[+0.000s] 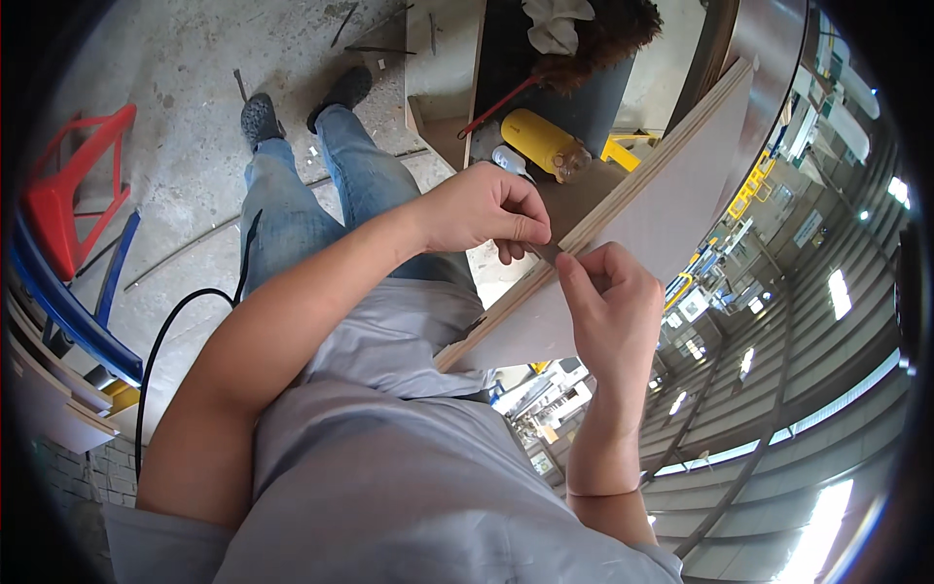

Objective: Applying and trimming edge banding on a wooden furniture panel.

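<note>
A light-faced plywood panel (632,229) stands on edge in front of me, its layered edge running diagonally from near my waist up to the upper right. Over that edge, my left hand (479,209) is closed in a pinch, thumb against curled fingers. Facing it, my right hand (618,297) pinches too, at the panel's edge. Between the two sets of fingertips shows a small thin grey-brown strip (548,253), both hands gripping it. Its exact kind is too small to make out, and fingers cover its ends.
Beyond the panel, a dark surface carries a yellow bottle (535,139), a small white bottle (508,161), a red-handled brown duster (574,73) and a crumpled white glove (556,21). Leftward are a red frame (73,195), a blue curved bar (73,311) and a black cable (161,341).
</note>
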### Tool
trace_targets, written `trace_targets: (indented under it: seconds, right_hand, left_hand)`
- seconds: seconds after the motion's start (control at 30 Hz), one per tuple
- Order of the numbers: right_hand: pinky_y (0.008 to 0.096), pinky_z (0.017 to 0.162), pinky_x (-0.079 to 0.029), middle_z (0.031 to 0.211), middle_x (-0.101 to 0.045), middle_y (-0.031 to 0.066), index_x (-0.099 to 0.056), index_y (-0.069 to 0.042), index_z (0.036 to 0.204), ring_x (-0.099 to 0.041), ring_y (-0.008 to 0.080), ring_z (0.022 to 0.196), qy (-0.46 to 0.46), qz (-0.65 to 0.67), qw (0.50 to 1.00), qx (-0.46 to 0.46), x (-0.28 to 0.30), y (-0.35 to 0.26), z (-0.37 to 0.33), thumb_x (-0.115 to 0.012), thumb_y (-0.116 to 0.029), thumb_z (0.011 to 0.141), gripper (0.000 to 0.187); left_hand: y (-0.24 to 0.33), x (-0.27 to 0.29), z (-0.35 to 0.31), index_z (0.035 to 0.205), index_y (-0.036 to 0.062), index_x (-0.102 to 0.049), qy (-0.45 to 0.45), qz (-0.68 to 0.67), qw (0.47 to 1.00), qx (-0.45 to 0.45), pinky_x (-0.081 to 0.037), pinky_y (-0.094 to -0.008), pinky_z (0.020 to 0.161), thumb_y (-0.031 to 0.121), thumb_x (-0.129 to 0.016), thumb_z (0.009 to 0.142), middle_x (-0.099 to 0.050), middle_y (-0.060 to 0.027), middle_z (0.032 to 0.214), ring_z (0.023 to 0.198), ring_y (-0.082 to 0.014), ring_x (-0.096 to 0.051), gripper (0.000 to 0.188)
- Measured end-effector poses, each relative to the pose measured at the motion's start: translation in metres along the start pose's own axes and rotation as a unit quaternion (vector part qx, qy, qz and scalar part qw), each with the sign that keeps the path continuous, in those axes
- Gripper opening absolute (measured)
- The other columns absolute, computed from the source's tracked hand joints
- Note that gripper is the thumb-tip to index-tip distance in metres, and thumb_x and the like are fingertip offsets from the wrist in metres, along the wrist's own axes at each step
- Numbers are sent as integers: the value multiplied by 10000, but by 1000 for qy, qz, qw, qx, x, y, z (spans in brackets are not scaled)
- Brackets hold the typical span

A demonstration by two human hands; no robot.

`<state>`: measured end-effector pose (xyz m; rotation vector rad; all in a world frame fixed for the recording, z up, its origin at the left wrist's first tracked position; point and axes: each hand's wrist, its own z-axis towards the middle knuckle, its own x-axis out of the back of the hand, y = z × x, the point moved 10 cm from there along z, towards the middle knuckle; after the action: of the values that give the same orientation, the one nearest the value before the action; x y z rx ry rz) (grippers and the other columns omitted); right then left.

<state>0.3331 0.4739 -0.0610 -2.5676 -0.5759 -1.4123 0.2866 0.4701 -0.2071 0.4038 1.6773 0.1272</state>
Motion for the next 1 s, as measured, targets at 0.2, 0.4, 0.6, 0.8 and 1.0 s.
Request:
trace_targets:
  seconds: [0.2, 0.4, 0.6, 0.8, 1.0]
  right_hand:
    - [271, 462, -388, 510, -539, 79, -578, 12, 682, -487, 139, 454, -19, -21, 1000, 7, -2, -3, 5, -680, -148, 786, 217]
    - [240, 446, -348, 499, -522, 44, -560, 16, 681, -428, 69, 466, -29, -27, 999, 19, -3, -4, 8, -682, -139, 787, 223]
    - [241, 447, -346, 498, -515, 39, -564, 16, 683, -424, 70, 468, -36, -28, 999, 16, -4, -2, 9, -693, -154, 780, 234]
    - [236, 447, -337, 500, -505, 28, -576, 22, 692, -415, 61, 479, -43, -27, 999, -11, -3, 1, 9, -703, -166, 781, 244]
    - [234, 446, -357, 505, -535, 42, -592, 27, 696, -458, 63, 467, -21, 2, 1000, -12, 5, 6, 12, -701, -156, 783, 229]
  left_hand:
    - [-6, 1, 1, 845, -18, -639, -2, 1, 1000, 6, -495, -228, 522, 127, -676, 838, -635, -54, 708, 605, -98, -602, 149]
    - [-10, 0, 3, 819, -5, -643, -9, -19, 1000, 0, -497, -231, 506, 134, -685, 830, -627, -40, 699, 575, -99, -600, 146]
    - [-9, 1, 1, 819, -18, -640, -1, 3, 1000, 21, -477, -215, 499, 130, -688, 828, -623, -59, 665, 551, -85, -575, 155]
    - [-1, 2, -1, 820, -16, -642, 11, 19, 999, 29, -473, -209, 494, 128, -691, 826, -625, -54, 666, 552, -78, -575, 152]
    - [2, 5, 5, 828, -19, -645, 27, 8, 1000, -2, -477, -210, 497, 123, -694, 822, -629, -53, 674, 564, -79, -581, 151]
